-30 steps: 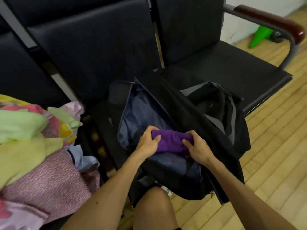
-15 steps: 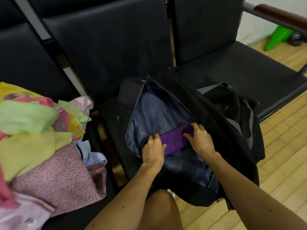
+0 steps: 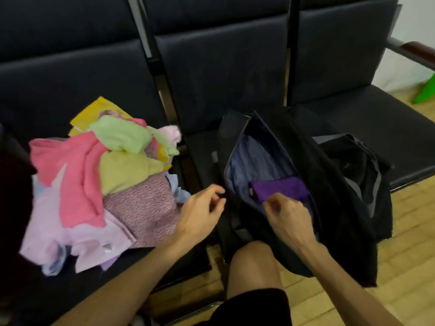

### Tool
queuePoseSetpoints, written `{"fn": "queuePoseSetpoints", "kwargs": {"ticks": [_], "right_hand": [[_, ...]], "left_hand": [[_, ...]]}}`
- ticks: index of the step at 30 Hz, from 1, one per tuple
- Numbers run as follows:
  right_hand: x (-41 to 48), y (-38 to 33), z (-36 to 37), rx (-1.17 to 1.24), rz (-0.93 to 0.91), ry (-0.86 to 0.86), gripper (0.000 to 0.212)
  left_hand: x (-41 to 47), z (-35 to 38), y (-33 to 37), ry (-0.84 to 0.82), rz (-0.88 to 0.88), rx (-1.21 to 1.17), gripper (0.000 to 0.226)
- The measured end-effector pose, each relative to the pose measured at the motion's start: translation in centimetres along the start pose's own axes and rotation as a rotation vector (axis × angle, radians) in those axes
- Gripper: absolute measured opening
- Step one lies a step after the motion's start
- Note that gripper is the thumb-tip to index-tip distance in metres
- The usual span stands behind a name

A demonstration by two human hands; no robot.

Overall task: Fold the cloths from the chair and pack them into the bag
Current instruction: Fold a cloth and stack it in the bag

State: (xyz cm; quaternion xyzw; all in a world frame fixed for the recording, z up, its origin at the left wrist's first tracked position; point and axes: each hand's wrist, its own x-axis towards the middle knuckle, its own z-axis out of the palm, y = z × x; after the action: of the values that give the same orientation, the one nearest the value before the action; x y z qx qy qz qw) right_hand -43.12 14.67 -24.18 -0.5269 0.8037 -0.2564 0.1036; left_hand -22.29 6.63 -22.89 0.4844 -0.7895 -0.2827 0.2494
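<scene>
An open black bag [image 3: 329,184] with a blue-grey lining lies on the middle black seat. A folded purple cloth [image 3: 280,188] lies inside it. My right hand [image 3: 286,216] hovers just in front of the purple cloth, fingers loosely curled, holding nothing. My left hand [image 3: 200,212] is out of the bag, between it and the cloth pile, fingers relaxed and empty. A heap of unfolded cloths [image 3: 94,180] in pink, green, yellow and lilac covers the left seat.
A row of black padded chairs [image 3: 223,74] runs across the view, with a free seat [image 3: 381,128] at the right and a wooden armrest [image 3: 419,51]. My bare knee [image 3: 254,262] is below the bag. A green object [image 3: 427,90] stands on the wooden floor [image 3: 400,255].
Both hands have let go of the purple cloth, which now lies in the bag. My left hand has moved left out of the bag toward the pile. The view has swung left.
</scene>
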Motion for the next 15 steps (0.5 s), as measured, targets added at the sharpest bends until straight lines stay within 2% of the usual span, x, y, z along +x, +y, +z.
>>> {"fn": "queuePoseSetpoints", "kwargs": {"ticks": [2,5,8,12,15], "right_hand": [[-2.1,-2.9,1.8,0.122,-0.062,-0.040,0.008],[-4.2,-7.7,5.4,0.239,-0.120,-0.213,0.015],[-4.6,-11.1,8.6,0.261,-0.074,-0.344,0.025],[-4.2,-14.1,11.5,0.277,-0.004,-0.460,0.028],[-4.4,-16.7,13.3,0.292,-0.040,-0.492,0.025]], "left_hand": [[-3.4,-2.5,-3.0,0.006,-0.114,-0.023,0.007],[-8.2,-5.7,-7.8,0.054,-0.239,0.021,0.020],[-10.4,-6.8,-11.0,0.097,-0.369,0.072,0.023],[-10.4,-7.6,-12.9,0.182,-0.437,0.038,0.007],[-10.6,-7.7,-14.7,0.210,-0.483,0.168,0.020]]}}
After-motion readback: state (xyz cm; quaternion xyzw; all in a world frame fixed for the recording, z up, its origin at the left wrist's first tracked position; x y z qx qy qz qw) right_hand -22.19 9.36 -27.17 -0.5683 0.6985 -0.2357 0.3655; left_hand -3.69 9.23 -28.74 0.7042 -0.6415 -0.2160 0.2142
